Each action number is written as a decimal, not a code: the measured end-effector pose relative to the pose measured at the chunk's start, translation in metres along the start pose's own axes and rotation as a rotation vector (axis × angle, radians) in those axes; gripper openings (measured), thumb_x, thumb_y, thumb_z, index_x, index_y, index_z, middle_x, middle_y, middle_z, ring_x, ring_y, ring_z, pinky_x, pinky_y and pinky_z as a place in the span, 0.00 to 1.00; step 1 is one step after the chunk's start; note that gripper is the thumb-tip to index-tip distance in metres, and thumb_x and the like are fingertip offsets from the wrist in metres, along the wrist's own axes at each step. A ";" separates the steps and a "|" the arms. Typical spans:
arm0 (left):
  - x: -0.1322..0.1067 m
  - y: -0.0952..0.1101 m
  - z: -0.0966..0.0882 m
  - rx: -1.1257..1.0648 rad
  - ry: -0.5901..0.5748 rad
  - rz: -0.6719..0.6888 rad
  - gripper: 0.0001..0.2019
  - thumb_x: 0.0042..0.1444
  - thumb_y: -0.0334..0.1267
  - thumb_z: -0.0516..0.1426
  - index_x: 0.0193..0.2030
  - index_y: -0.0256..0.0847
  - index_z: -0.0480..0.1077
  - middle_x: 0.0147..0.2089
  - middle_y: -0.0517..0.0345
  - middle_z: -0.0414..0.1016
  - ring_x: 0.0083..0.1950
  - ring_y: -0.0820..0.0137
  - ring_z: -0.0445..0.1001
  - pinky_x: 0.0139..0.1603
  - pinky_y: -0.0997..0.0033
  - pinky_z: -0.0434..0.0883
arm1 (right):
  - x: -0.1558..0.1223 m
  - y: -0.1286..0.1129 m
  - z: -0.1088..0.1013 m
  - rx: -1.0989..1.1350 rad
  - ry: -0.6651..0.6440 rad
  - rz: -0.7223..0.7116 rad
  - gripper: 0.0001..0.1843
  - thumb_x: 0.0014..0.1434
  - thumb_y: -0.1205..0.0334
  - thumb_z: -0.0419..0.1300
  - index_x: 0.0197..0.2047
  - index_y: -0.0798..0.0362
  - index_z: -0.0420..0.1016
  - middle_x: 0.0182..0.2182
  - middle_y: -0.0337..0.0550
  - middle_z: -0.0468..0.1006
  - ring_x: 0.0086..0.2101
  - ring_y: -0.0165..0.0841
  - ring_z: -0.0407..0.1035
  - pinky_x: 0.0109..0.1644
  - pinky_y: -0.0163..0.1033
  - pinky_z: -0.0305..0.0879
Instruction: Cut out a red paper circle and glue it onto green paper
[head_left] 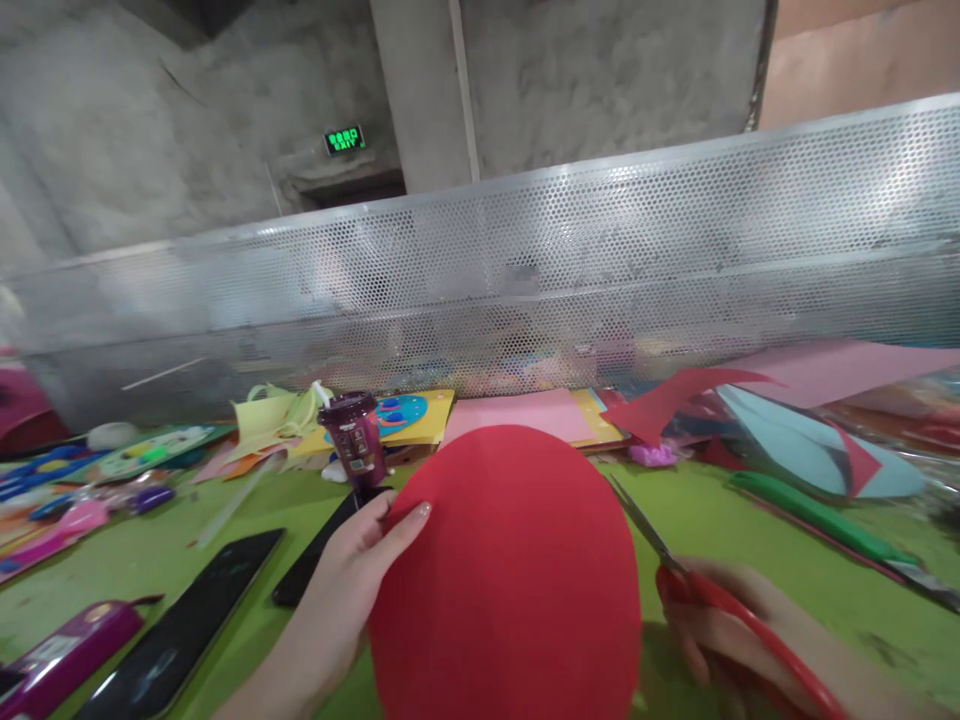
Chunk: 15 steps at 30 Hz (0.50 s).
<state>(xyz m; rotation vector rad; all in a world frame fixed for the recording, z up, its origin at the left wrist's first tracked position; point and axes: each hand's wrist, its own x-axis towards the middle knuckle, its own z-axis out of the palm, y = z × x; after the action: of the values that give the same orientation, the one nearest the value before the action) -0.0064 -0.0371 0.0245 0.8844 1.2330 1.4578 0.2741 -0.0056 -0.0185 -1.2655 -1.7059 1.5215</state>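
A large rounded sheet of red craft paper stands up in front of me, its lower edge cut off by the frame. My left hand pinches it at the upper left edge, thumb on the near face and fingers behind. To the right of the sheet, my right hand is wrapped round the red handles of a pair of scissors. Their blades point up and left, close beside the paper's right edge; whether they touch it I cannot tell.
Two black phones and a purple device lie at left on the green table. Behind stand a purple drink cup and coloured papers. A green cutter and paper scraps lie right. A perforated metal panel closes the back.
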 end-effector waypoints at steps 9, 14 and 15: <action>0.013 -0.005 -0.009 -0.251 0.119 0.121 0.19 0.46 0.28 0.57 0.47 0.40 0.65 0.46 0.54 0.72 0.45 0.66 0.71 0.41 0.72 0.70 | 0.004 -0.011 0.000 0.167 0.020 -0.073 0.14 0.52 0.54 0.53 0.22 0.55 0.60 0.18 0.34 0.65 0.18 0.24 0.61 0.21 0.29 0.58; 0.019 -0.004 -0.012 -0.291 0.113 0.061 0.19 0.48 0.26 0.54 0.48 0.45 0.65 0.47 0.58 0.71 0.49 0.66 0.68 0.41 0.72 0.71 | 0.005 -0.009 0.007 0.128 0.187 -0.040 0.14 0.45 0.51 0.59 0.24 0.54 0.62 0.17 0.34 0.67 0.17 0.24 0.62 0.19 0.28 0.57; 0.019 -0.004 -0.012 -0.296 0.081 0.066 0.19 0.49 0.27 0.53 0.48 0.46 0.64 0.48 0.59 0.71 0.50 0.66 0.67 0.42 0.71 0.71 | 0.004 -0.009 0.009 0.101 0.209 -0.034 0.15 0.44 0.51 0.60 0.26 0.54 0.63 0.17 0.34 0.68 0.17 0.25 0.62 0.18 0.28 0.57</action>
<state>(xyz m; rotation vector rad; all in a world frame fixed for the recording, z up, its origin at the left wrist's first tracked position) -0.0211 -0.0216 0.0165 0.6755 1.0188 1.6913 0.2626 -0.0056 -0.0126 -1.2873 -1.4916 1.3852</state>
